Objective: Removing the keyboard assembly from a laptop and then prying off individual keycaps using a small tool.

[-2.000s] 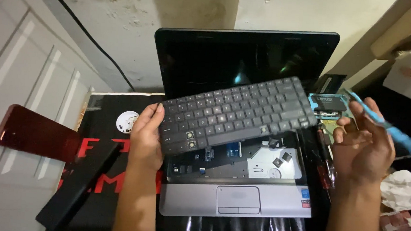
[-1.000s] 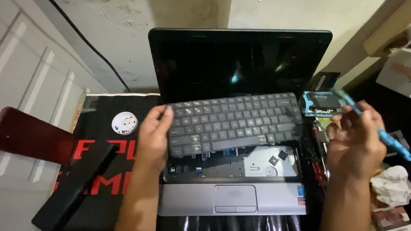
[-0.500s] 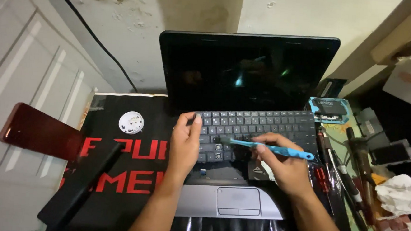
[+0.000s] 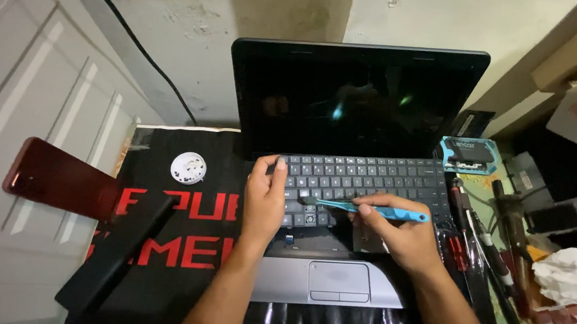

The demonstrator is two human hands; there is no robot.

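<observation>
An open laptop [image 4: 357, 106] with a dark screen sits on a black mat. Its black keyboard [image 4: 394, 178] lies flat in the silver base, above the touchpad [image 4: 338, 281]. My left hand [image 4: 263, 200] rests on the keyboard's left side, fingertips near the top-left keys. My right hand [image 4: 397, 235] holds a blue pry tool [image 4: 372, 210] lying across the keys, its tip pointing left toward the left hand.
A black mat with red letters [image 4: 163, 241] covers the desk. On it lie a small white round dish [image 4: 187, 168] and a long black bar [image 4: 116, 255]. A red phone [image 4: 57, 178] sits left. Screwdrivers [image 4: 490, 248], a blue-edged packet [image 4: 469, 155] and crumpled tissue [image 4: 562, 275] crowd the right.
The keyboard was held lifted above the base and has come down flat into it. My right hand moved from the right side onto the keys with the blue tool.
</observation>
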